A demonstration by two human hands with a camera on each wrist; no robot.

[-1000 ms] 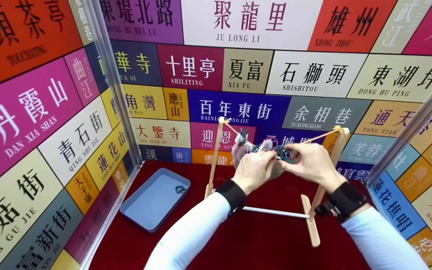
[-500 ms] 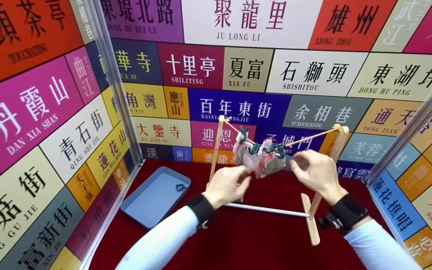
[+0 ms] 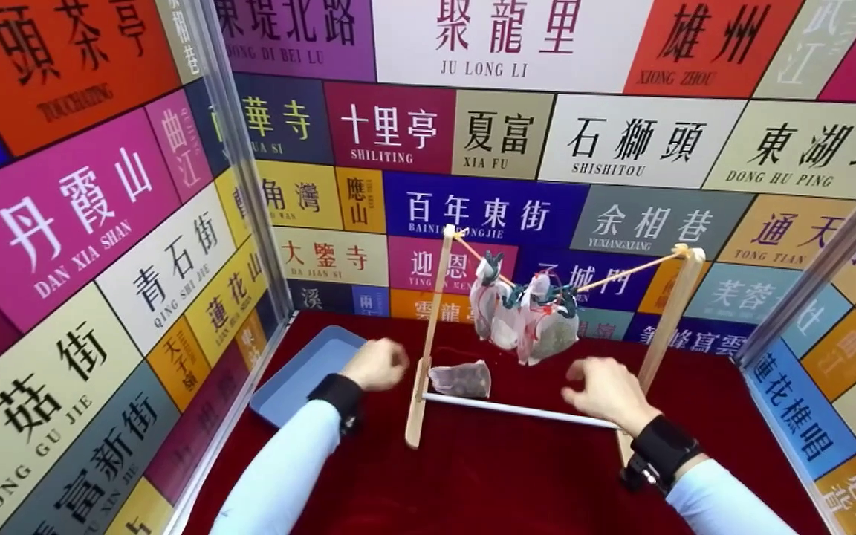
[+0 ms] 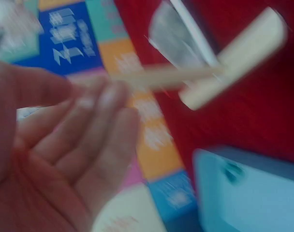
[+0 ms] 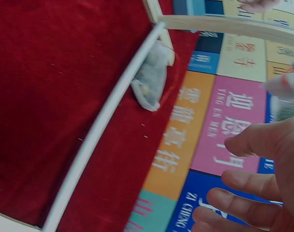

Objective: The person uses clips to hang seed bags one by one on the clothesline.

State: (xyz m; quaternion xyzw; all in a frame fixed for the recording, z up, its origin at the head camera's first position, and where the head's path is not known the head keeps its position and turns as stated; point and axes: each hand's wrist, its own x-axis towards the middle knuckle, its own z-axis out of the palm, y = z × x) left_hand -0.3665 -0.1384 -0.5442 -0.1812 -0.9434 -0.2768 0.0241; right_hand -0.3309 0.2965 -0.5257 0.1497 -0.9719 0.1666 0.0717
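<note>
My left hand point(image 3: 374, 364) is between the blue-grey tray point(image 3: 279, 397) and the wooden stand's left post point(image 3: 438, 297). Nothing is in its loosely bent fingers point(image 4: 120, 130); the left wrist view is blurred. Lying in the tray is a small dark green clip point(image 4: 232, 171), hidden by the hand in the head view. My right hand point(image 3: 610, 390), also holding nothing, hovers relaxed near the right post point(image 3: 673, 319), below the hanging pouches. Several whitish mesh pouches point(image 3: 553, 334) with red cords hang bunched on the sagging string point(image 3: 625, 273), held by dark green clips point(image 3: 493, 264).
Another filled pouch point(image 3: 461, 379) lies on the dark red cloth point(image 3: 487, 475) behind the stand's white crossbar point(image 3: 521, 409). Panels of colourful place-name signs point(image 3: 484, 208) rise behind and at both sides, with clear strips point(image 3: 238, 156) at the corners.
Both hands have left the hanging pouches. The left moved left to beside the tray; the right dropped lower. The pouch on the cloth has come into view, and the head view has shifted slightly.
</note>
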